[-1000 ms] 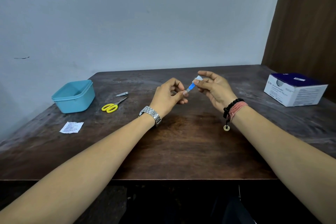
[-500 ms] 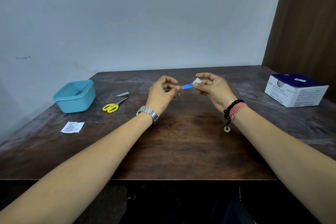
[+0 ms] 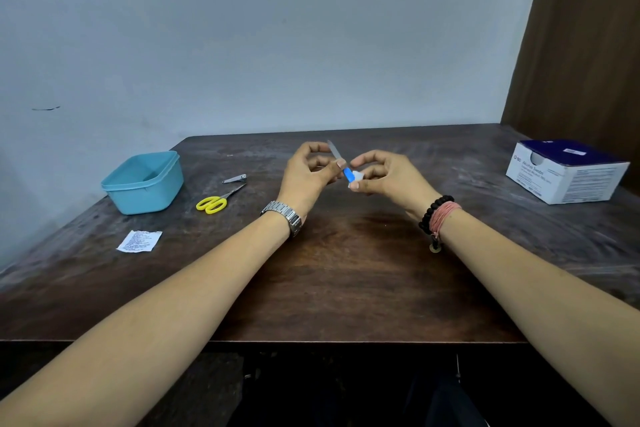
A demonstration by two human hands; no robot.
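Head view, centre of the frame: the left hand [image 3: 306, 177] pinched the slim metal nail file with a blue handle [image 3: 347, 173] near its middle, while the right hand [image 3: 391, 180] gripped a small white swab pad [image 3: 357, 178] against the handle's end, both held above the dark wooden tabletop [image 3: 346, 270]. Wiping it well would, I judged, need a firm left pinch and short strokes of the pad, turning the file between strokes. Half a second earlier the file had lain almost level; here its metal tip pointed up and left.
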